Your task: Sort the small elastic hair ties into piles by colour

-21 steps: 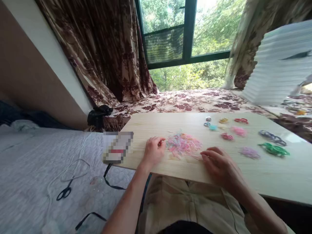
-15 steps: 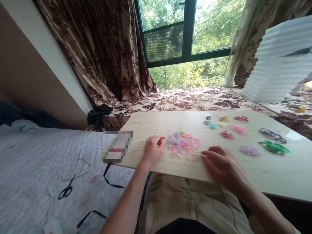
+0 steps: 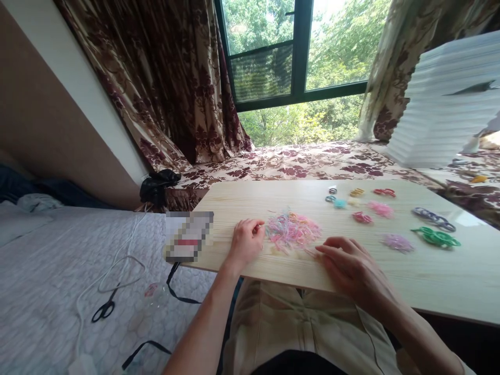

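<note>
A loose pile of small pastel rubber bands [image 3: 295, 229] lies on the pale wooden table board [image 3: 253, 195]. At the pile's left edge rests my left hand [image 3: 248, 240], fingers curled in against the thumb; anything in its pinch is too small to make out. My right hand [image 3: 349, 263] is at the pile's lower right, thumb and fingertips drawn together beside a few stray bands; what they hold, if anything, cannot be told. Right of the pile are small heaps of purple bands [image 3: 397, 242], pink bands [image 3: 380, 209] and teal bands [image 3: 339, 203].
Farther right lie green hair ties [image 3: 437, 237], dark blue-grey ties [image 3: 434, 219] and red ties [image 3: 384, 192]. A blurred-out flat object [image 3: 191, 237] sits at the board's left end. Black scissors [image 3: 103, 310] and a white cable [image 3: 127, 256] lie on the bed [image 3: 50, 291].
My right hand has shifted slightly left, toward the lower edge of the pile. My left hand stays in place. The view has moved slightly.
</note>
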Demonstrator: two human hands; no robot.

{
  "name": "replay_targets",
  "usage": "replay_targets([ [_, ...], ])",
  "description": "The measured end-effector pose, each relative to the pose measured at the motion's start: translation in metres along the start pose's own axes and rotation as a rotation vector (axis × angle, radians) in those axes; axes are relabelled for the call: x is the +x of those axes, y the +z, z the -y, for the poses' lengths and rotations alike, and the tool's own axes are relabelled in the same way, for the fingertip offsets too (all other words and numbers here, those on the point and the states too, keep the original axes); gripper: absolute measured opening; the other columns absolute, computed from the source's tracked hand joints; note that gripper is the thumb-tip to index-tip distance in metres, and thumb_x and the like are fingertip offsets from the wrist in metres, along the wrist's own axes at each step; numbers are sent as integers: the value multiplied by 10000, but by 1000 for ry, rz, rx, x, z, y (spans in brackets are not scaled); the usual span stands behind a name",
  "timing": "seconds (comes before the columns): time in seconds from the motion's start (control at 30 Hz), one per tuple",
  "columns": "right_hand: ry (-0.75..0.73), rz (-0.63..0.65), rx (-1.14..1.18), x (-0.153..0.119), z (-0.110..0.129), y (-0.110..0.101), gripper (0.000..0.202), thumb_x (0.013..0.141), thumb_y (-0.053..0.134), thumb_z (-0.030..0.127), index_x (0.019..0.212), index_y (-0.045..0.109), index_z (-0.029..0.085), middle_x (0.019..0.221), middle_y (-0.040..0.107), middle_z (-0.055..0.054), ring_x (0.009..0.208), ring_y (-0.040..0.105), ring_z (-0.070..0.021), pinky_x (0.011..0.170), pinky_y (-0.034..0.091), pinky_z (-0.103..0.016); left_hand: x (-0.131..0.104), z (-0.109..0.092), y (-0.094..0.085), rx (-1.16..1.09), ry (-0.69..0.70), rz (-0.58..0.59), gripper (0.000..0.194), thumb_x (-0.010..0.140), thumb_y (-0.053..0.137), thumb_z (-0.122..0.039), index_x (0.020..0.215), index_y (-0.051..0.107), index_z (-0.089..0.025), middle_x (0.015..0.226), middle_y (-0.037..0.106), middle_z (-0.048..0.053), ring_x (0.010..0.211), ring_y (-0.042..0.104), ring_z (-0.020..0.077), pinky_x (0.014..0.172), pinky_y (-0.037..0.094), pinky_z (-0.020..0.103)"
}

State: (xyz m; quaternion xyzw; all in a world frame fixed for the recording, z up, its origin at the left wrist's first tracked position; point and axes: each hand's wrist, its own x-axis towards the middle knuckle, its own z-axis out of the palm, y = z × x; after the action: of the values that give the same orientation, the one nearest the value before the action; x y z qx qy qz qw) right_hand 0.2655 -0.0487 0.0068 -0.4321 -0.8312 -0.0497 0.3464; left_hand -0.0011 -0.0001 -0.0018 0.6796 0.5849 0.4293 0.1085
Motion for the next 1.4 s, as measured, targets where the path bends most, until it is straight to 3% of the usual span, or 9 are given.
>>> replay_targets([
  [0.37,-16,-49,58,1,-1,1,250,919,494,211,943,740,247,970,674,-78,884,638,-196,746,550,-328,1,1,0,-6,10,-3,165,855,580,-135,921,728,-168,869,728,52,899,653,195,860,510,332],
  [0.77,-26,13,54,-2,2,-2,344,839,476,103,960,749,275,1001,666,-74,909,630,-204,758,540,-347,0,1,0,-5,9,4,166,859,575,-149,919,727,-182,858,721,41,897,643,185,864,509,319],
  [0.97,28,16,31,-2,2,-2,320,859,472,129,966,745,260,1002,674,-84,926,632,-213,789,544,-359,0,2,0,3,6,10,162,857,582,-153,917,727,-189,851,719,36,886,644,181,870,507,320],
  [1.4,-13,23,20,-3,3,-2,370,846,453,82,951,750,275,999,662,-78,906,623,-204,745,536,-347,0,2,1,1,9,2,158,854,588,-148,920,727,-182,880,728,46,897,649,185,880,505,329],
])
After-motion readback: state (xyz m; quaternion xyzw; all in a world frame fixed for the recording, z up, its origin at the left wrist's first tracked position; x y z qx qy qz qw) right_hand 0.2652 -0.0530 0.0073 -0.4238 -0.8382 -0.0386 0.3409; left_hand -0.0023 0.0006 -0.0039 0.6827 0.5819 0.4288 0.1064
